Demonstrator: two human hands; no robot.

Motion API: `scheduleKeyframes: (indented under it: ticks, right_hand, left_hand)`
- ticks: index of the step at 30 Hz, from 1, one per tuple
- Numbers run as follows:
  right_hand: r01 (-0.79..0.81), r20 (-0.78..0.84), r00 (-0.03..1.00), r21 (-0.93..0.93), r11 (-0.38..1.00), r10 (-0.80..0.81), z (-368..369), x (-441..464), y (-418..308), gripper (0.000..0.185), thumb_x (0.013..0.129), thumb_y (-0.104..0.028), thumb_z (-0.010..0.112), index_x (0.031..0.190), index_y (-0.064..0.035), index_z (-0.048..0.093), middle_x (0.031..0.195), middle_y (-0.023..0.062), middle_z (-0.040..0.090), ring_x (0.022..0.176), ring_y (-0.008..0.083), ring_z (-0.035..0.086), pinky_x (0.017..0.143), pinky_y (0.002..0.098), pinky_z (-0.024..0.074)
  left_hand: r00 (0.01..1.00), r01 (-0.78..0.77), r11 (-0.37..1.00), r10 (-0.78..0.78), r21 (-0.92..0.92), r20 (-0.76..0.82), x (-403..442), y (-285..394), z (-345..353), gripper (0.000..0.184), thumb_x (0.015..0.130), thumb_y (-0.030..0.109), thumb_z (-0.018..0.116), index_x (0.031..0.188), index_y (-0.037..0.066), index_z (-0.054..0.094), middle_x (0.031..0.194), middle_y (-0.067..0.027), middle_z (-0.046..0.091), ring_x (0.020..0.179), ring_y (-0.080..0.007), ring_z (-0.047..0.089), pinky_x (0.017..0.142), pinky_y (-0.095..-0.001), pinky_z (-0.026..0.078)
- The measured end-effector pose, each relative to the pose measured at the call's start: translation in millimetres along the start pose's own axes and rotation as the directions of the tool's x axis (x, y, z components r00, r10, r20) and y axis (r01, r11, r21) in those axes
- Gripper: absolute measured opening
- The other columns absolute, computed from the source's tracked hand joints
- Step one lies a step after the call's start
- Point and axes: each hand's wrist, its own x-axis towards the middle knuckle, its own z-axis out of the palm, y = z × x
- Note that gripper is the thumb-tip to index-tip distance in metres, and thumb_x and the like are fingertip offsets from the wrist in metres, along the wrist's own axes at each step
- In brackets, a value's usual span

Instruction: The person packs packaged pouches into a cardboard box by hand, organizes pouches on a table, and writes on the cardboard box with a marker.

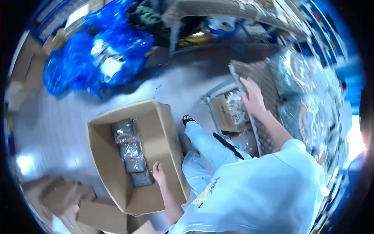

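Note:
My left hand (pixel 158 174) hangs over a large open cardboard box (pixel 165 134) on the floor. Its fingers look loosely bent and apart, and no object shows in them. Inside the box, several dark grey packages (pixel 132 152) in clear plastic lie in a row along one side, near that hand. My right hand (pixel 254 97) rests with outstretched fingers at the edge of a table surface covered in bubble wrap (pixel 261 84). Beside it are stacked grey bundles (pixel 302 85) in clear plastic.
Under the table, a smaller cardboard box (pixel 226 113) holds clear plastic. Blue plastic bags (pixel 78 58) are piled on the floor at the upper left. Flattened and open cardboard (pixel 101 214) lies at the lower left. Another table (pixel 230 11) stands at the back.

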Motion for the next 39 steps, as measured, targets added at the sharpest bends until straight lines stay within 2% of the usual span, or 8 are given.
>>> scheduleKeyframes:
  ticks: [6, 14, 22, 28, 30, 33, 36, 39]
  right_hand:
    - [-0.569, -0.177, 0.806, -0.493, 0.658, 0.565, -121, -56, 129, 0.092, 0.070, -0.035, 0.070, 0.139, -0.0058, 0.017, 0.141, 0.0253, 0.020, 0.134, 0.0392, 0.009, 0.107, 0.0479, 0.0132]
    - [-0.685, 0.199, 0.616, -0.342, 0.643, 0.762, -140, 5, 204, 0.048, 0.071, -0.026, 0.067, 0.112, -0.0043, 0.053, 0.100, 0.0156, 0.061, 0.099, 0.0288, 0.058, 0.089, 0.0417, 0.0421]
    - [0.009, 0.299, 0.954, -0.061, 0.998, 0.009, -93, -4, 44, 0.021, 0.066, -0.008, 0.060, 0.084, 0.0031, 0.062, 0.087, 0.0161, 0.057, 0.081, 0.0281, 0.059, 0.066, 0.0372, 0.0515]
    - [-0.090, 0.797, 0.565, 0.318, 0.944, -0.214, -125, 6, 21, 0.043, 0.073, -0.033, 0.060, 0.103, -0.0028, 0.057, 0.104, 0.0122, 0.059, 0.094, 0.0289, 0.057, 0.078, 0.0435, 0.0470]
    - [-0.128, 0.246, 0.963, 0.043, 0.991, 0.114, -140, 13, 82, 0.047, 0.075, -0.041, 0.058, 0.108, -0.0065, 0.057, 0.105, 0.0152, 0.059, 0.098, 0.0306, 0.056, 0.083, 0.0408, 0.0450]
    - [-0.547, 0.210, 0.685, -0.483, 0.683, 0.697, -179, 24, 213, 0.058, 0.069, -0.039, 0.069, 0.105, 0.0030, 0.054, 0.102, 0.0215, 0.060, 0.092, 0.0323, 0.059, 0.082, 0.0431, 0.0452]
    - [-0.219, 0.166, 0.934, -0.428, 0.877, 0.315, -132, -34, 343, 0.061, 0.059, -0.031, 0.078, 0.109, -0.0045, 0.058, 0.096, 0.0188, 0.063, 0.092, 0.0306, 0.061, 0.078, 0.0402, 0.0484]
    - [-0.433, 0.289, 0.588, -0.677, 0.595, 0.756, -118, -10, 325, 0.053, 0.061, -0.031, 0.075, 0.101, 0.0004, 0.062, 0.093, 0.0192, 0.064, 0.093, 0.0327, 0.060, 0.081, 0.0384, 0.0471]
  left_hand:
    - [0.962, 0.205, 0.975, -0.185, -0.087, 0.201, 1, 96, 14, 0.020, 0.087, 0.010, 0.054, 0.106, 0.003, 0.054, 0.082, 0.0003, 0.056, 0.059, -0.0030, 0.045, 0.045, -0.0160, 0.033]
    - [0.834, -0.081, 0.996, 0.054, 0.024, 0.549, -44, 243, 207, 0.038, 0.086, 0.018, 0.058, 0.120, 0.002, 0.048, 0.109, -0.0053, 0.055, 0.094, -0.0122, 0.052, 0.080, -0.0248, 0.042]
    - [0.448, 0.525, 0.819, -0.035, -0.231, 0.893, -148, 354, 333, 0.049, 0.084, 0.041, 0.058, 0.117, 0.006, 0.051, 0.118, -0.0068, 0.053, 0.103, -0.0172, 0.053, 0.085, -0.0372, 0.045]
    - [0.649, 0.617, 0.695, -0.184, -0.369, 0.738, -100, 250, 317, 0.025, 0.085, 0.029, 0.059, 0.098, 0.007, 0.056, 0.083, -0.0054, 0.061, 0.072, -0.0157, 0.060, 0.065, -0.0282, 0.050]
    - [0.582, 0.607, 0.689, -0.048, -0.395, 0.812, -96, 234, 288, 0.018, 0.085, 0.022, 0.060, 0.095, 0.009, 0.054, 0.075, -0.0031, 0.056, 0.066, -0.0136, 0.058, 0.061, -0.0273, 0.049]
    - [0.746, 0.539, 0.689, -0.122, -0.485, 0.655, -107, 244, 249, 0.014, 0.082, 0.016, 0.063, 0.090, 0.009, 0.053, 0.071, -0.0002, 0.055, 0.060, -0.0105, 0.056, 0.057, -0.0266, 0.049]
    - [0.764, 0.505, 0.715, -0.111, -0.483, 0.636, -101, 220, 202, 0.018, 0.078, 0.016, 0.067, 0.089, 0.009, 0.054, 0.069, 0.0012, 0.054, 0.059, -0.0093, 0.054, 0.050, -0.0247, 0.045]
    - [0.855, 0.437, 0.730, -0.156, -0.525, 0.495, -114, 203, 159, 0.017, 0.077, 0.016, 0.067, 0.085, 0.009, 0.054, 0.067, 0.0017, 0.053, 0.057, -0.0084, 0.050, 0.049, -0.0234, 0.042]
